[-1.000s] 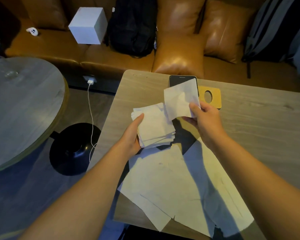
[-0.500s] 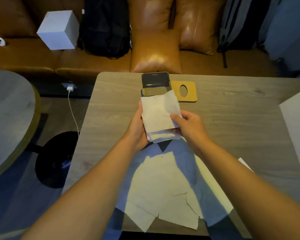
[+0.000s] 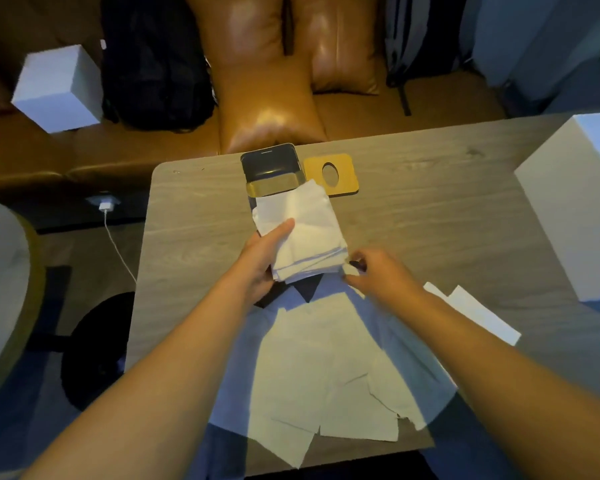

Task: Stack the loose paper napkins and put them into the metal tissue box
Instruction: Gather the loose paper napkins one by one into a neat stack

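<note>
My left hand (image 3: 262,259) holds the napkin stack (image 3: 303,233) from its left side: thumb lies across the top sheet, the other fingers curl under it and are hidden. The stack is tilted, its far edge overlapping the near part of the box (image 3: 271,171). The box lies on the counter (image 3: 430,216) near the far edge, dark, with a gold inner wall showing; I cannot tell whether the stack's edge is inside it or just over it.

My right hand (image 3: 383,275) is just right of the stack's near corner. Fingers are curled inward and pinch a small white corner of napkin (image 3: 352,270) at the fingertips; motion blur keeps me from telling whether that corner belongs to the stack or to a loose sheet below.

Loose napkins (image 3: 326,368) lie spread and overlapping on the counter near me, under both forearms, some hanging off the near edge.

The gold lid (image 3: 333,174) with an oval hole lies flat just right of the box, touching or almost touching it.

Two white slips (image 3: 478,313) lie right of my right forearm. A white carton (image 3: 575,209) stands at the counter's right end.

Beyond the counter: a brown sofa (image 3: 267,98) carrying a white cube (image 3: 59,88) and a black backpack (image 3: 156,64).
</note>
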